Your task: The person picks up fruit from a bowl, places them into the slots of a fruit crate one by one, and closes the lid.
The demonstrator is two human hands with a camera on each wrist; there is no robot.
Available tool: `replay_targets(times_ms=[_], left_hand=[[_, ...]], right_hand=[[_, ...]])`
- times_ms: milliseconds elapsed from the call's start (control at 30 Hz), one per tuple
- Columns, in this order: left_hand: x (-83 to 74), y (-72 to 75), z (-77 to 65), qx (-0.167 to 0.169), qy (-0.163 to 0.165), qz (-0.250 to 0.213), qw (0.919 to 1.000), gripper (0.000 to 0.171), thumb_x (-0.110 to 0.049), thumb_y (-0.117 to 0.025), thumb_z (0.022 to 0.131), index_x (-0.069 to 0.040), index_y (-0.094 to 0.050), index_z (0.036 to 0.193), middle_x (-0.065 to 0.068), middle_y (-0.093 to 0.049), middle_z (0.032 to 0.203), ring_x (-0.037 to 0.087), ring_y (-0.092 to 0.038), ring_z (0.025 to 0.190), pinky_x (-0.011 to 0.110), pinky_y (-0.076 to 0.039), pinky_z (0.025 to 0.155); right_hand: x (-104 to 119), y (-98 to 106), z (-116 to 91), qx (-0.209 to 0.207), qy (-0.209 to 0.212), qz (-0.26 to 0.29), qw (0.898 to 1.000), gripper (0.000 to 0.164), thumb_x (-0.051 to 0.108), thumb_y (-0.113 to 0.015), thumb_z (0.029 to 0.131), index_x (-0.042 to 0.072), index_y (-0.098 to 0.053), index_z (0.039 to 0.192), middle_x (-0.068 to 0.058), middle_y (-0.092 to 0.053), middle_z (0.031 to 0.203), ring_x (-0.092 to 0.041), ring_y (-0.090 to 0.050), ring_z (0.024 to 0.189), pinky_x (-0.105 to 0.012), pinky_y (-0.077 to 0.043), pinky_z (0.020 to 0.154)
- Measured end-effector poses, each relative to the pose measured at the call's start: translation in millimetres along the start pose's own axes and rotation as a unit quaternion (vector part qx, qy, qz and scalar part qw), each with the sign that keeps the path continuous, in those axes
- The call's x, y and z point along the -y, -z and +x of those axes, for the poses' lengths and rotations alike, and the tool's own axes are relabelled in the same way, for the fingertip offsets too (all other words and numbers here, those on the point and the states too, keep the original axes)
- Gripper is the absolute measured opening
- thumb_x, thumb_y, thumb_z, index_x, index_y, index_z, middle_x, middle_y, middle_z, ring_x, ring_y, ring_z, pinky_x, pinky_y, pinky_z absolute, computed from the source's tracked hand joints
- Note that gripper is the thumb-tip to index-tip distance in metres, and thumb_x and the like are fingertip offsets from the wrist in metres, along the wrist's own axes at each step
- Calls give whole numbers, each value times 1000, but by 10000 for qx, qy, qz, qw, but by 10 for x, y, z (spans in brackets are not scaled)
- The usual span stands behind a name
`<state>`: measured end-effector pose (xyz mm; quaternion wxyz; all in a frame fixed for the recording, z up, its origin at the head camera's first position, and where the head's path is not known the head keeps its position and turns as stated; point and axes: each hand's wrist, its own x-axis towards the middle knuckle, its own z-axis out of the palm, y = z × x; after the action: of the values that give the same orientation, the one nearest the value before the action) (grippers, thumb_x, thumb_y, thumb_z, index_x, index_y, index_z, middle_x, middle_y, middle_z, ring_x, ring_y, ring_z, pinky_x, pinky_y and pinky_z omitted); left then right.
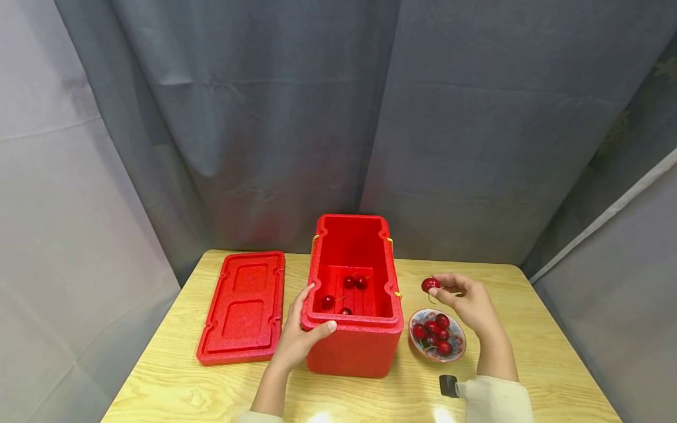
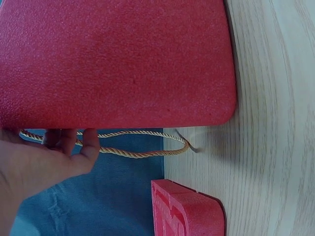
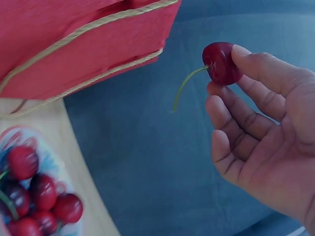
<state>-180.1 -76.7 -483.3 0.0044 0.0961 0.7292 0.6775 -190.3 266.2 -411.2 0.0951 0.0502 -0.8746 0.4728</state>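
A dark red cherry (image 1: 431,285) with a green stem is pinched between the thumb and fingers of my right hand (image 1: 468,302), above a patterned bowl (image 1: 460,355). In the right wrist view the stem of that cherry (image 3: 224,63) hangs down to the left. Several cherries (image 1: 431,329) lie in the bowl. My left hand (image 1: 297,336) grips the near left corner of a red foam box (image 1: 354,349), thumb on the front rim and fingers along the side. Several cherries (image 1: 355,282) are spread over the floor of the open-topped box.
A red lid (image 1: 243,308) lies flat on the wooden table (image 1: 174,376), left of the box. Yellow rope handles (image 2: 133,153) hang on the box's sides. Grey curtains (image 1: 275,117) stand behind the table and at both sides.
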Motion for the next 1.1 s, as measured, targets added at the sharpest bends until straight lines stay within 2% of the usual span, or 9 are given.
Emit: replay_targets(times_ms=[67,300,600,800,1100], left_hand=[[-2,0,-2,28,-4,-38,10000,83,-21,-77,75,-27,-30,144,14,-28,139,37,-37,122,39,-46,86],[1,-23,-17,-46,-26,52,10000,82,-29,-78,74,-41,-31,140,7,-31,137,28,-39,120,35,-47,85],[-2,-39,-10,-29,8,34,10000,82,-32,-78,73,-44,-31,139,6,-31,136,30,-39,120,36,-48,84],[-6,-34,-7,11,-18,-11,10000,81,-30,-77,74,-40,-31,140,8,-31,136,32,-39,121,36,-48,84],[-25,-15,-21,-20,-4,64,10000,81,-31,-77,75,-39,-31,141,8,-31,137,32,-38,121,37,-47,85]], right_hand=[[64,17,63,29,56,81,9999,38,26,-70,84,2,-64,112,-12,-65,98,-24,-57,89,-34,-47,69],[260,65,278,117,399,216,9989,34,25,-71,83,4,-65,109,-10,-66,96,-24,-59,85,-30,-49,67],[537,72,524,473,480,497,9965,35,26,-73,82,4,-65,109,-11,-67,97,-22,-63,82,-27,-51,71],[669,56,674,715,390,672,9944,37,27,-71,83,4,-64,111,-11,-66,100,-30,-62,90,-32,-51,76],[853,-61,846,1120,489,998,9875,36,24,-71,83,4,-64,111,-10,-66,100,-29,-61,91,-32,-50,80]])
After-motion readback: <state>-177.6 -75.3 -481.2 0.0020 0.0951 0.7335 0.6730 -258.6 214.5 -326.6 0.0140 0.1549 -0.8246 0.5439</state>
